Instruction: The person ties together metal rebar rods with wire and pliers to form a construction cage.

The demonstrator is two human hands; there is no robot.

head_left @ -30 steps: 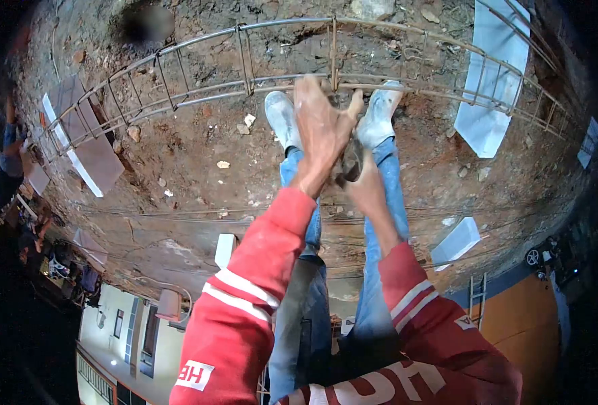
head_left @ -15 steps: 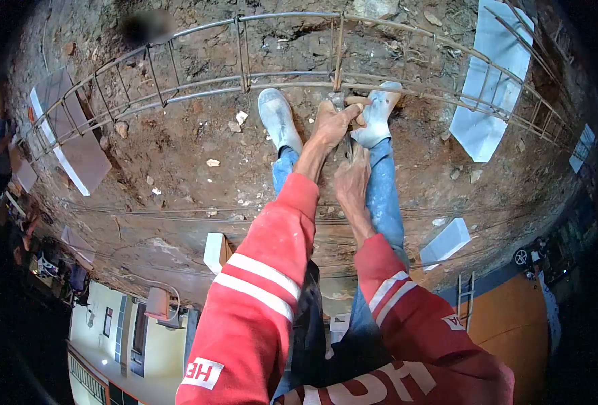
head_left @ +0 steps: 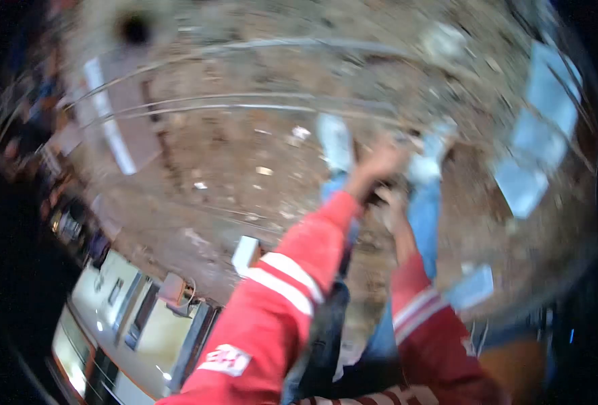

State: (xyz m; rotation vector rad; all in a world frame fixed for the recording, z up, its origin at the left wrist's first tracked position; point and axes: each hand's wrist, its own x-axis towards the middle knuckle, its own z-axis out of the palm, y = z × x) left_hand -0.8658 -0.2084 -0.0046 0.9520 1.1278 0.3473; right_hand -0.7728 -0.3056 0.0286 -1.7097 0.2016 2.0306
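Motion blur softens everything around my hands. My left hand (head_left: 385,160) is closed close to the long steel rebar cage (head_left: 258,106), between the two pale boots; what its fingers hold is smeared. Just below it, my right hand (head_left: 394,206) is wrapped round a dark, slim hand tool (head_left: 382,187) that points up toward the left hand. The tool's exact kind and its tip cannot be made out. The left boot (head_left: 336,143) stands left of my hands, the right boot (head_left: 425,167) to their right.
Bare soil with stones lies underfoot. Pale panels lie at the left (head_left: 110,115) and right (head_left: 545,115). A white block (head_left: 246,254) sits beside my left sleeve, and another pale slab (head_left: 473,287) lies by the right one. A building (head_left: 120,304) shows at lower left.
The view has swung and blurred, so my hands, boots and the panels appear farther right and lower. My hands stay together near the cage, with the right one still on the dark tool.
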